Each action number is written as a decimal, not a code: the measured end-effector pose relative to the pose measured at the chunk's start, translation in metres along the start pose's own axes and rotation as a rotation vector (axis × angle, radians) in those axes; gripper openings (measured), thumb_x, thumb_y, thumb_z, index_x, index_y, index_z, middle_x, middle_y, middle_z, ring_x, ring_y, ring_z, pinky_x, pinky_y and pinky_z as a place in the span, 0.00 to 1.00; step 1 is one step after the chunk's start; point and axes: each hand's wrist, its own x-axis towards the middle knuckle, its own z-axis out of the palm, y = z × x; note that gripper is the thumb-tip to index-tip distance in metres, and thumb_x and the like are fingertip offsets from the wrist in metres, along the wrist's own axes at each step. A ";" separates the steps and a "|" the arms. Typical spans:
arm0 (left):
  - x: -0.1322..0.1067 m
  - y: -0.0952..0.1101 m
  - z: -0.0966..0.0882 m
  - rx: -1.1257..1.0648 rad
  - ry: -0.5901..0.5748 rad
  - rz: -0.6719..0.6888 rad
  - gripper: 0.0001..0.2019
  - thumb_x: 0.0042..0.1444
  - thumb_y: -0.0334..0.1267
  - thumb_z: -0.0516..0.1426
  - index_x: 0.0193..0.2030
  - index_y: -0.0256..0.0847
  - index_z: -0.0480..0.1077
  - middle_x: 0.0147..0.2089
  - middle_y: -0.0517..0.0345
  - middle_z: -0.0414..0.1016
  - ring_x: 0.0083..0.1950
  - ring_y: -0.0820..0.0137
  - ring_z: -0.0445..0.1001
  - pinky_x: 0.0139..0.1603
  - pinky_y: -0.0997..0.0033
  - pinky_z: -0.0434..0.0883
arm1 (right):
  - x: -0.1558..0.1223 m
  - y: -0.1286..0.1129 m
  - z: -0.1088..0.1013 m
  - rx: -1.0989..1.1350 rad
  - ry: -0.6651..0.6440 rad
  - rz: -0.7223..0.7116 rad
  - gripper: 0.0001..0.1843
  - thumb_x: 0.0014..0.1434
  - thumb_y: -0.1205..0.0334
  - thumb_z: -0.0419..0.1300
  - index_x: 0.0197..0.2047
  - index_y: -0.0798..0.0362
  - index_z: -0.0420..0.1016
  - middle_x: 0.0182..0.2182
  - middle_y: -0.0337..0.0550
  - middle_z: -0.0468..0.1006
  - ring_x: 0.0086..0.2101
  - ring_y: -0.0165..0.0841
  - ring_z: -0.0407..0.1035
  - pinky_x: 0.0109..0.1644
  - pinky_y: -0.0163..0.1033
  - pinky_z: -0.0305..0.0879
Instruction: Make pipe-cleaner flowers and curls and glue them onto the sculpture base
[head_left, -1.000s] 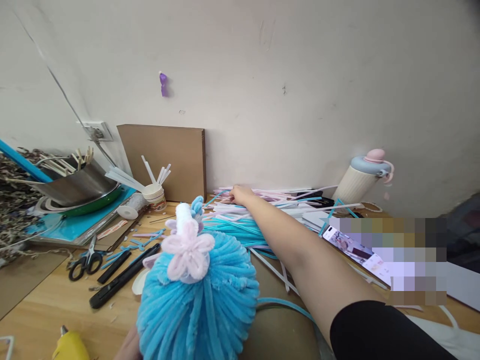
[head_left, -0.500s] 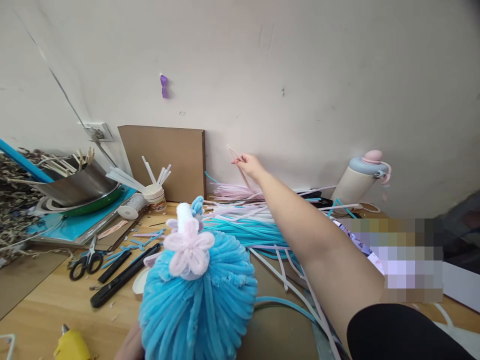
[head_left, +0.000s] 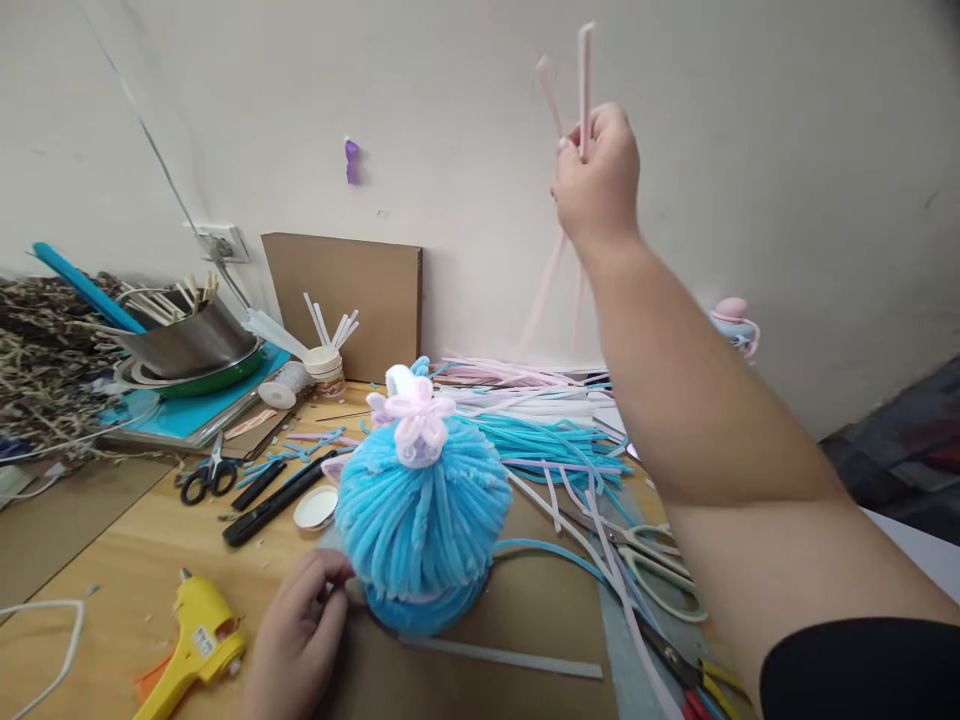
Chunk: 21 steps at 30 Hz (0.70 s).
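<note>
My right hand [head_left: 600, 170] is raised high before the wall, closed around pink pipe cleaners [head_left: 586, 80]. Their tips stand above the fist and their blurred lower ends hang below it. At the lower left, my left hand [head_left: 300, 630] rests with curled fingers against the side of a round blue pipe-cleaner craft [head_left: 424, 510]. Whether those fingertips grip anything is hidden. A pale pink flower [head_left: 420, 420] sits on top of the craft, which stands upright on a brown board [head_left: 525, 610]. A thin pale strip [head_left: 517, 657] lies in front of it.
Pink, white and blue pipe cleaners [head_left: 540, 440] lie piled behind the craft. A yellow glue gun [head_left: 202, 640], black-handled scissors [head_left: 210, 475] and a small white lid [head_left: 316, 508] are to the left. Pale-handled scissors [head_left: 660, 560] and pliers [head_left: 697, 680] lie right. A bottle [head_left: 733, 318] stands behind my forearm.
My right hand has lifted the pink pipe cleaners up and right, away from the pile. The view has shifted, bringing my left hand, the glue gun and the right-side scissors more fully into sight.
</note>
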 end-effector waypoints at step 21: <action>-0.040 -0.043 -0.101 0.696 0.053 -0.217 0.17 0.53 0.42 0.52 0.49 0.39 0.65 0.44 0.49 0.71 0.51 0.54 0.68 0.52 0.52 0.65 | -0.313 -0.123 -0.097 -0.021 -0.582 0.814 0.23 0.62 0.46 0.45 0.49 0.51 0.71 0.25 0.36 0.68 0.16 0.23 0.54 0.18 0.31 0.48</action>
